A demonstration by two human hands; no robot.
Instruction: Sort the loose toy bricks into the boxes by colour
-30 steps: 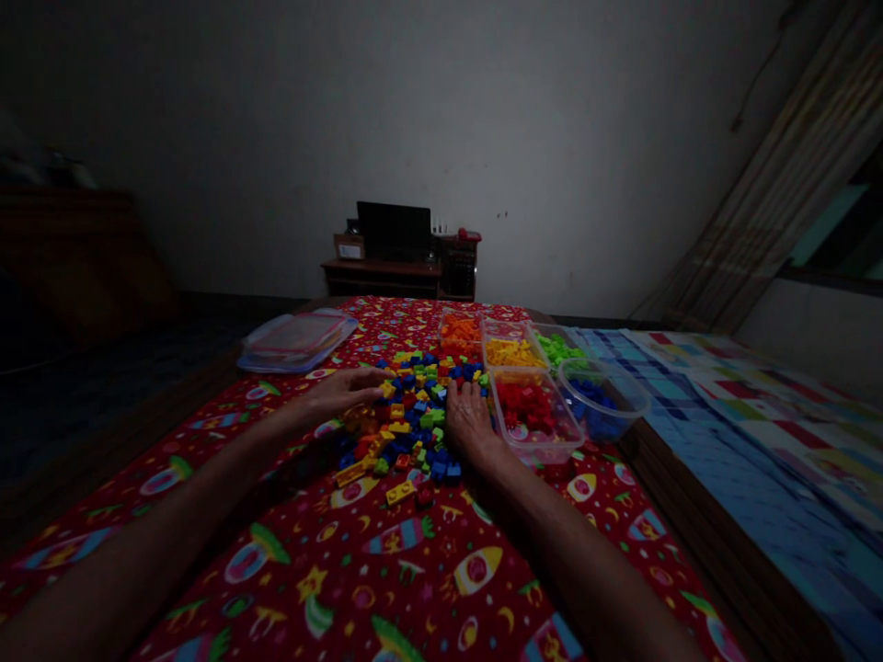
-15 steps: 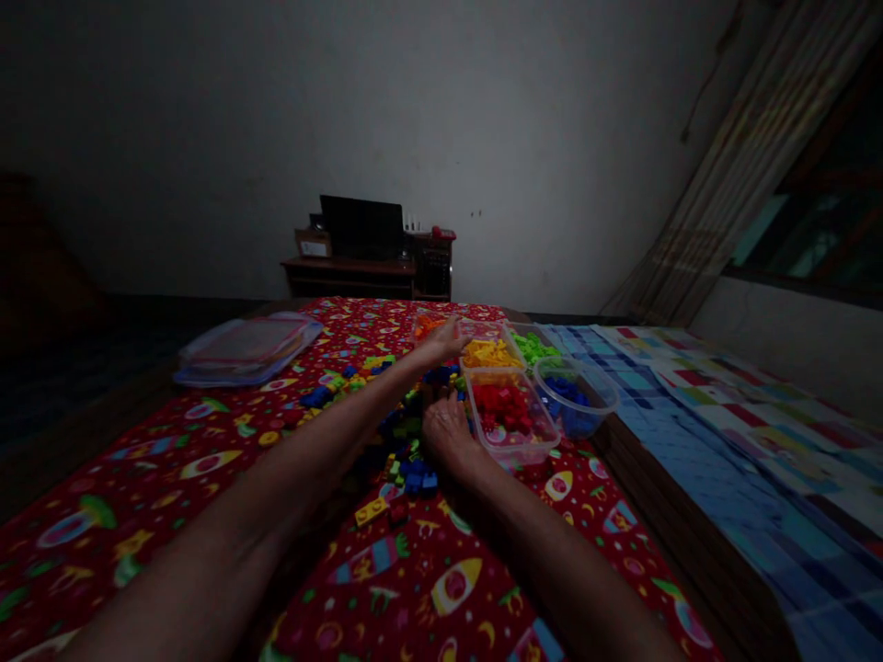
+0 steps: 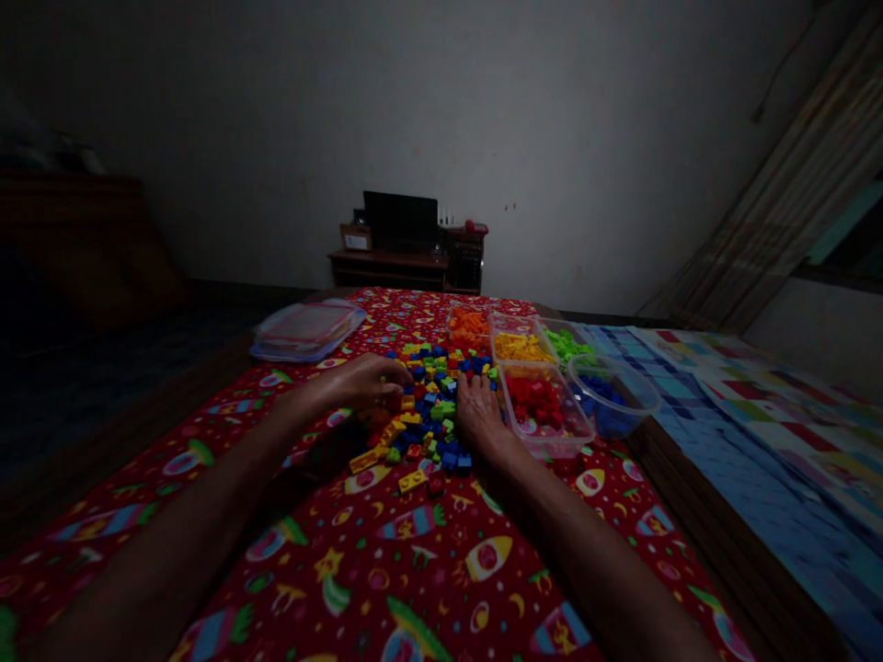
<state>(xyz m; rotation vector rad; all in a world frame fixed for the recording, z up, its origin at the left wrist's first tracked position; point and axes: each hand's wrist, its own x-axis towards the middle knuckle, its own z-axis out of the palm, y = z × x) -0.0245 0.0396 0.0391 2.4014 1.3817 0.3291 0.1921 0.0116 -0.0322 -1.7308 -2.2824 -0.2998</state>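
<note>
Loose toy building bricks in blue, yellow, green, red and orange lie in a mixed pile on a red patterned cloth. At the pile's left edge is my left hand, its fingers bent but apart, reaching over the bricks with a red brick just beneath. My right hand rests palm down on the right side of the pile, fingers spread and pointing away; the bricks partly hide its fingertips. Right beside it stands a clear container of red bricks.
Further clear containers hold orange bricks, yellow bricks, green bricks and blue bricks. Stacked lids lie at the left back. A blue checked cloth covers the right side. A dark screen stands by the wall.
My left hand has come back from over the containers to the left edge of the pile. My right hand stays on the pile. The view has turned slightly left.
</note>
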